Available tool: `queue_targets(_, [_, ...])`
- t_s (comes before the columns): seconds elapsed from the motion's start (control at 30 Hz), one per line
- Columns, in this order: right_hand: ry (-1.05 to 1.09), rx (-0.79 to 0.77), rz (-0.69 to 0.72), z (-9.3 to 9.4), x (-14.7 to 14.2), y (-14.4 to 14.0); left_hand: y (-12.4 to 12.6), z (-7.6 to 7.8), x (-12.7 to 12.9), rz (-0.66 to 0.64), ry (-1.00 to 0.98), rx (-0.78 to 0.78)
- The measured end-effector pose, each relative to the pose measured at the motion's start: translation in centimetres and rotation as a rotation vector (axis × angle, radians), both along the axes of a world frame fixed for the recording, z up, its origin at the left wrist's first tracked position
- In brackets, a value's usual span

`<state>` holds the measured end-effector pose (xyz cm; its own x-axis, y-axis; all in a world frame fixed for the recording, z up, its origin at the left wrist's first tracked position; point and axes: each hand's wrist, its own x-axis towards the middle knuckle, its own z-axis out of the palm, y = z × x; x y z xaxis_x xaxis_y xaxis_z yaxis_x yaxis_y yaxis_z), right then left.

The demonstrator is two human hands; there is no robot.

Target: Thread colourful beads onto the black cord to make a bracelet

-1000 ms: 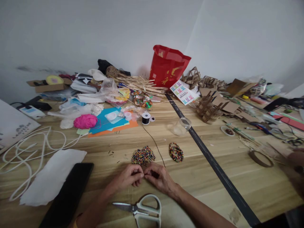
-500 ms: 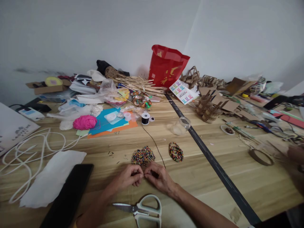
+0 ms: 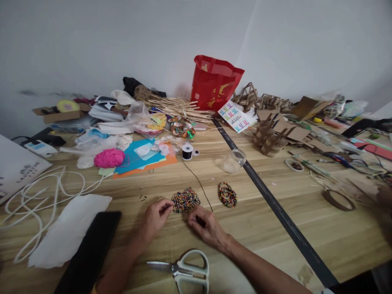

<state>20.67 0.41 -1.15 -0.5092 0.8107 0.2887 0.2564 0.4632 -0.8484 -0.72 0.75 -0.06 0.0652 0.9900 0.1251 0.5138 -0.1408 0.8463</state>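
Observation:
My left hand [image 3: 157,217] reaches forward, its fingertips pinched at the left edge of a pile of small multicoloured beads [image 3: 185,199] on the wooden table [image 3: 306,196]. My right hand [image 3: 204,224] rests on the table just behind the pile, fingers curled around a thin black cord [image 3: 197,181] that runs back to a black spool [image 3: 187,151]. A coiled bead bracelet [image 3: 227,194] lies right of the pile. White-handled scissors [image 3: 183,269] lie near the table's front edge, between my forearms.
A black phone [image 3: 88,251] and white paper [image 3: 65,228] lie at front left beside a white rope [image 3: 39,196]. A pink yarn ball [image 3: 109,157], a small glass jar [image 3: 234,161], a red bag [image 3: 214,83] and cardboard models [image 3: 269,136] crowd the back. A black strip [image 3: 275,208] crosses the table.
My left hand has left my right hand and moved forward-left to the bead pile. My right hand has stayed almost still. The camera has tilted slightly.

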Motion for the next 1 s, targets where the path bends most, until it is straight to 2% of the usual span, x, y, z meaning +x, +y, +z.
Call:
queue_targets(0.1, [-0.008, 0.001, 0.007, 0.0, 0.0, 0.0, -0.1, 0.1, -0.5, -0.003, 0.157, 0.073])
queue_targets(0.2, [-0.021, 0.001, 0.010, 0.1, 0.0, 0.0, -0.2, 0.4, -0.7, -0.034, 0.278, 0.073])
queue_targets(0.5, [-0.029, 0.008, 0.025, -0.2, 0.1, 0.0, -0.1, 0.7, -0.7, -0.141, 0.469, 0.051])
queue_targets(0.73, [-0.032, 0.023, 0.030, -0.1, 0.0, 0.1, -0.2, 1.1, -0.6, -0.129, 0.517, 0.039])
queue_targets(1.0, [-0.034, 0.023, 0.035, -0.2, 0.0, 0.1, -0.3, 0.3, -0.5, -0.132, 0.505, 0.086])
